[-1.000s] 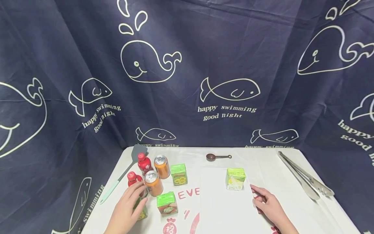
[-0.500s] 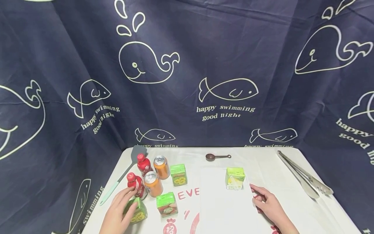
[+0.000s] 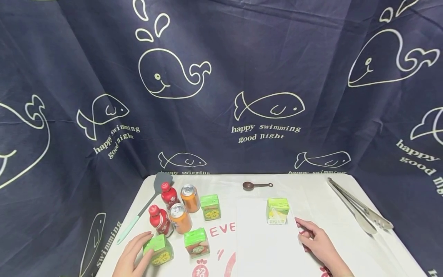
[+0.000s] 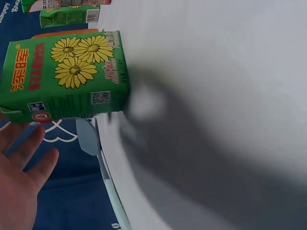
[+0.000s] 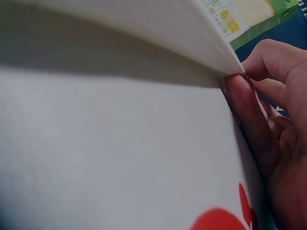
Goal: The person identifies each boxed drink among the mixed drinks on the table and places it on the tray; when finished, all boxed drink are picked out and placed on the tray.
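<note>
My left hand (image 3: 133, 255) is at the left side of a green drink carton with yellow flowers (image 3: 159, 250), its fingers loosely bent around that side without a visible grip. In the left wrist view the carton (image 4: 67, 76) stands beside the spread fingers (image 4: 29, 148). With thumb and fingers, my right hand (image 3: 320, 243) pinches the right edge of a flat white board (image 3: 266, 250). The right wrist view shows this board (image 5: 144, 24) lifted a little over the tablecloth at that edge. On the board's far end stands a yellow-green carton (image 3: 278, 211).
Two red bottles (image 3: 160, 220), two orange cans (image 3: 180, 218) and two more green cartons (image 3: 197, 242) crowd the left side. A spatula (image 3: 138, 215) lies along the left edge. At the back is a brown measuring spoon (image 3: 257, 186); metal tongs (image 3: 360, 207) lie at the right.
My left hand has drawn back left and toward me, from over the near red bottle and carton to the carton's left side. The right hand stays at the board's edge.
</note>
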Demonstrator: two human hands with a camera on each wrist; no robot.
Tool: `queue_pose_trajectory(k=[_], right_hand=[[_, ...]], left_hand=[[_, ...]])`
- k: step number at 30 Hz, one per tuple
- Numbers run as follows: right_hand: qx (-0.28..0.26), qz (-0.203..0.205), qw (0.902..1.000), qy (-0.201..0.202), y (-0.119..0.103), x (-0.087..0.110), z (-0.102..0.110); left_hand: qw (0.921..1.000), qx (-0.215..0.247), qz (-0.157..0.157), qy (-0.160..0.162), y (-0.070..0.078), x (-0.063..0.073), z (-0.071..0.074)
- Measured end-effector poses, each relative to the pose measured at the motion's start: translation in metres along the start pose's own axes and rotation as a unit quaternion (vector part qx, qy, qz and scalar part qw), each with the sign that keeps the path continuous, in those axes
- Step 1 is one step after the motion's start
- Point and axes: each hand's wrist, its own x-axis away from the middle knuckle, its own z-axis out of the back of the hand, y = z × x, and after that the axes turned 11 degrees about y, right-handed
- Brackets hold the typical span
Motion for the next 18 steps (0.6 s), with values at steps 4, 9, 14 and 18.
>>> queue_pose_trajectory(k=[4, 9, 14, 18], right_hand=[[0.0, -0.001, 1.0, 0.001, -0.001, 0.001, 0.0], [-0.006, 0.0, 1.0, 0.005, 0.0, 0.0, -0.001], [-0.011, -0.001, 0.9999, 0.004, 0.001, 0.0, -0.001], [-0.014, -0.005, 0.9999, -0.001, 0.001, 0.0, -0.002]], left_hand=[[0.999, 0.043, -0.002, 0.013, -0.005, 0.006, 0.001], [0.9965, 0.079, 0.026, 0.012, -0.008, 0.011, 0.0], [0.9933, 0.084, 0.078, 0.013, -0.006, 0.014, -0.002], [0.9891, 0.076, 0.126, 0.01, -0.001, 0.015, -0.004]])
